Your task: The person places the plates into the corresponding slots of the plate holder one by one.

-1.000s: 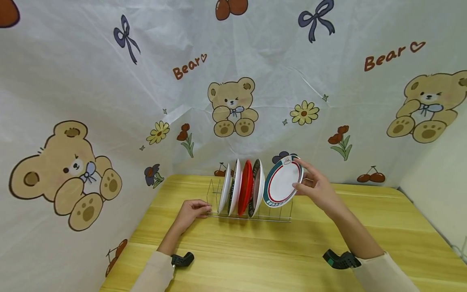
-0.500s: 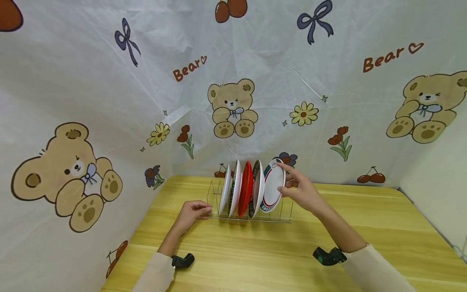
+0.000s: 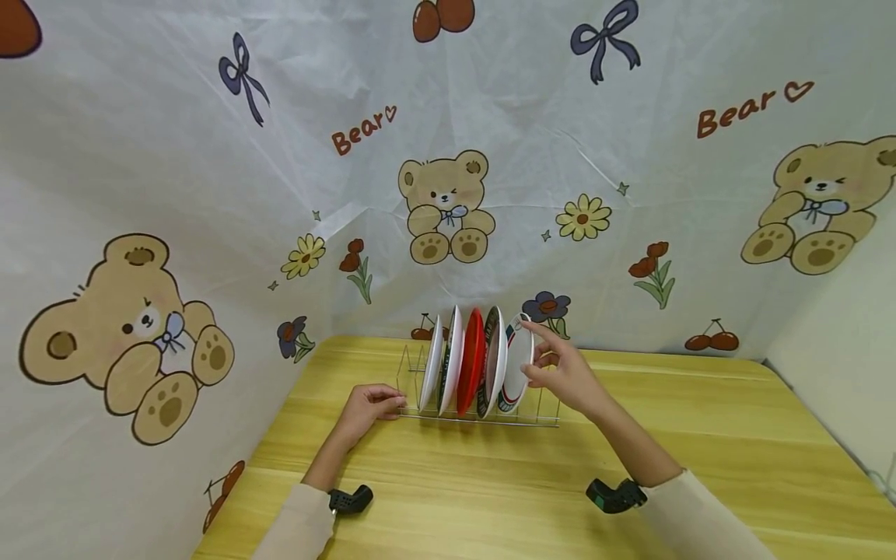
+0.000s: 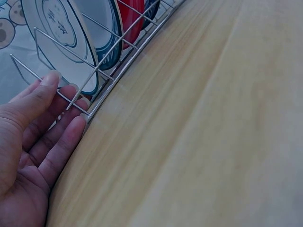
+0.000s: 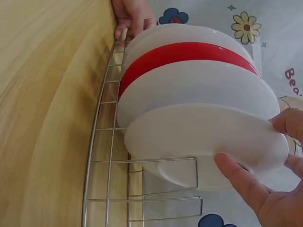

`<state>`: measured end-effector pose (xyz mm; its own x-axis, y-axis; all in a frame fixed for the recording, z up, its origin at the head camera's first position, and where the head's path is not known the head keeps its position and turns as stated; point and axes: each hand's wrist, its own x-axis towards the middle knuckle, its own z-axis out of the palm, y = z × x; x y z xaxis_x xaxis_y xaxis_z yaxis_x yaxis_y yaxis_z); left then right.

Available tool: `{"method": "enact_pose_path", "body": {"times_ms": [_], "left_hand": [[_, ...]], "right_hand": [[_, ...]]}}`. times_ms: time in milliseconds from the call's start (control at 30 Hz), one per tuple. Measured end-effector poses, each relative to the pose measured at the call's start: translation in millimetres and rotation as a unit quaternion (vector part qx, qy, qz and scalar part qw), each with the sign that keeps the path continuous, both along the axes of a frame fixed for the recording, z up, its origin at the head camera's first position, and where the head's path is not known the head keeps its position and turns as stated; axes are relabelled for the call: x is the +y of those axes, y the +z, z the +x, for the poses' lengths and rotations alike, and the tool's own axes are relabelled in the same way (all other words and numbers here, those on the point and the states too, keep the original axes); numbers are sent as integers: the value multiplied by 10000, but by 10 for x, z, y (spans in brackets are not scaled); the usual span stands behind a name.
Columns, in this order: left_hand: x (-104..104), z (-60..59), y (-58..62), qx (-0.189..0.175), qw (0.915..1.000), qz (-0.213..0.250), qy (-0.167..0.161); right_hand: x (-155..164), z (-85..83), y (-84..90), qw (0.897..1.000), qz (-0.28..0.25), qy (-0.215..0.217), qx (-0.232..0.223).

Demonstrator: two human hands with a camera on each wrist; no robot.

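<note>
Fingers (image 5: pixel 236 177) pinching plate (image 5: pixel 203 142) rim, in rack (image 5: pixel 99 142)

The backdrop cloth (image 3: pixel 175 171) reads "Bear" twice.

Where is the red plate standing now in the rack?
In the head view, the red plate stands upright mid-row in the wire rack, third from the left, between two white-backed plates.

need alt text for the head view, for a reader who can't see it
A person's right hand holds a white plate upright in a wire dish rack beside four other plates, while the left hand touches the rack's far end. The rack stands on a yellow wooden table before a bear-print backdrop.
</note>
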<state>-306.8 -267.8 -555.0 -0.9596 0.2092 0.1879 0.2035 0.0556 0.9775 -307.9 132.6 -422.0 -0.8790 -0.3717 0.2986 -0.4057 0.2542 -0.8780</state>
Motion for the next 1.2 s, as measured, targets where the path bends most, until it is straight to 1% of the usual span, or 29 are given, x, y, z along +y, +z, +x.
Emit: {"method": "enact_pose_path", "body": {"times_ms": [133,267,500,633,733,833,967,1033,1100,1167,1200], "left_hand": [[3,4,-4,14,10000,14,-21],[14,-1,-4,26,10000,24,-17],[36,-13,15,95,10000,20,-7],[42,-15,10,91,10000,12,15],[48,-14,0,12,10000,7,38],[52,-9,-5,-59,10000,-4,45],[44,-4,0,-54,10000,-27,71],[35,-5,2,-34,10000,-25,86],[23,-8,2,-30,9999,-27,98],[12,-11,-2,-39,9999,-39,114],[6,-11,-7,-54,9999,-39,116]], "right_hand": [[-21,5,-40,9999,-59,-45,-69],[-38,5,-82,9999,-54,-69,-73],[-22,28,-141,9996,-191,-176,-80],[9,44,-169,9996,-31,-264,61],[51,69,-191,9982,150,-461,349],[114,98,-216,9913,324,-919,880],[218,99,-287,9748,523,-1558,1511],[270,87,-337,9692,683,-1701,1646],[321,74,-393,9659,908,-1773,1654],[364,65,-449,9665,1095,-1756,1516],[384,62,-475,9692,1126,-1711,1367]]}}
